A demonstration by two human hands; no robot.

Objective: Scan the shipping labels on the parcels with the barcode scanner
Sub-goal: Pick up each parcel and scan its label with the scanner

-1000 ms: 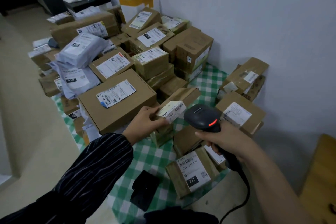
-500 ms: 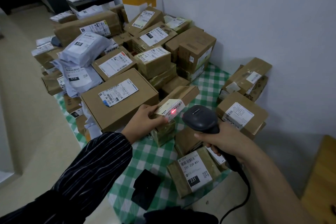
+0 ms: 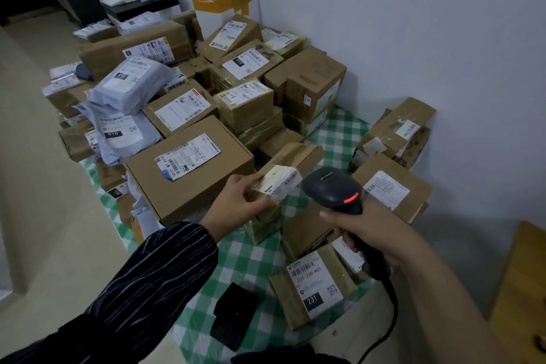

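Cardboard, long and taped: the small parcel (image 3: 295, 156) tilts above the checked cloth (image 3: 245, 263), our left hand (image 3: 236, 204) pinching its labelled end. Our right hand (image 3: 375, 233) curls round the black barcode scanner (image 3: 328, 186), its head just beside that shipping label (image 3: 280, 183).

One wide-angle view was taken from head height, above the near end of the green checked cloth (image 3: 245, 260), and was aimed forward and steeply down along it. The left hand (image 3: 236, 204) and right hand (image 3: 363, 233) were framed close, over that near end. The cloth's far end was seen well off, toward the upper left.
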